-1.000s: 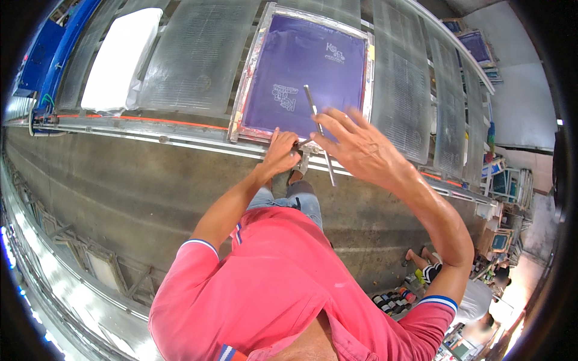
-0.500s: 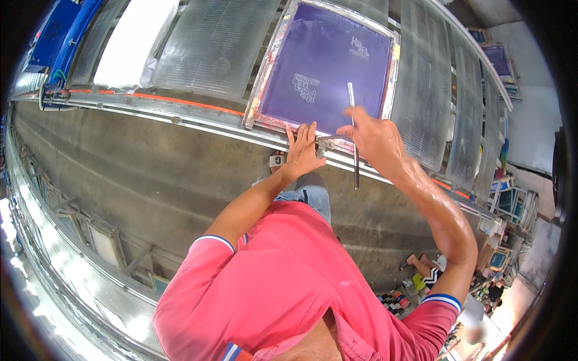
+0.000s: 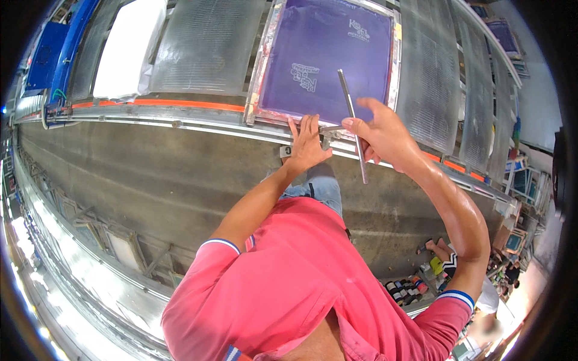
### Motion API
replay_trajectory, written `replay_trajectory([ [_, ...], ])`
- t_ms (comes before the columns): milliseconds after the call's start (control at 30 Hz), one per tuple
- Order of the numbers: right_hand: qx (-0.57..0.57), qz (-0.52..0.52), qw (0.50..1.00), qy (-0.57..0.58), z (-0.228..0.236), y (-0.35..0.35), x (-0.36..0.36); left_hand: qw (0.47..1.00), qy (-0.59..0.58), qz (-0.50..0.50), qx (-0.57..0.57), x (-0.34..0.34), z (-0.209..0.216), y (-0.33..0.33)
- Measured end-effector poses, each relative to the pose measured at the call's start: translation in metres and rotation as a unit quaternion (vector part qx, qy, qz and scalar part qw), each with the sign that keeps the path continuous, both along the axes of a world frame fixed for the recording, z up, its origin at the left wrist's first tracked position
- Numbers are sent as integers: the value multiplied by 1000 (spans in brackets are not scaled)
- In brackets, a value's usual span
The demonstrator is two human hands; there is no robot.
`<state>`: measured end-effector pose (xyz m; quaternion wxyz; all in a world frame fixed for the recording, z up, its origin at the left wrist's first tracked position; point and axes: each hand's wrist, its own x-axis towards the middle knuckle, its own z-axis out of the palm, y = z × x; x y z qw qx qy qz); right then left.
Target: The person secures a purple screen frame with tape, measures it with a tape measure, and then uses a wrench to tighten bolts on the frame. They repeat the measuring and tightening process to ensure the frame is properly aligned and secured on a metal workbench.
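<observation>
A screen-printing frame [image 3: 256, 90] with purple mesh [image 3: 331, 54] and light lettering lies on the long table beyond me. My left hand [image 3: 308, 147] rests its outstretched fingers on the near edge of the frame, over the metal rail [image 3: 198, 119]. Just to the right, my right hand [image 3: 391, 135] holds a T-handle wrench [image 3: 345, 90] by its long metal bar, thumb against the middle and fingers partly curled behind. The wrench's stem points left to a small metal fitting [image 3: 325, 139] on the rail; my left hand partly hides that spot.
Grey ribbed panels [image 3: 205, 48] line the table on both sides of the frame. A white cloth-like sheet [image 3: 129, 51] lies at the left, near blue machinery [image 3: 48, 57]. Another person's legs [image 3: 442, 246] and several bottles or jars [image 3: 403, 289] appear at lower right.
The wrench's bar has turned, its far end now leaning further left. My right hand has shifted its grip, with the index finger lifted. My left hand stays at the frame's edge.
</observation>
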<state>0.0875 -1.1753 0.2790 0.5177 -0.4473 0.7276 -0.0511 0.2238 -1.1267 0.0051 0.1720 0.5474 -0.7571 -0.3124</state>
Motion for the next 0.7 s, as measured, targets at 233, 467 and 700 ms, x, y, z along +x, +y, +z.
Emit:
replay_trajectory([
  [233,-326,523,779,117,-3,-3,-17,1000,1,-2,1,1,-1,-1],
  [467,-487,574,644,132,-9,-26,-20,1000,0,-9,-26,-2,-10,-1],
  [700,-106,44,992,-42,-16,3,-2,999,-34,-21,-26,-1,2,-2],
])
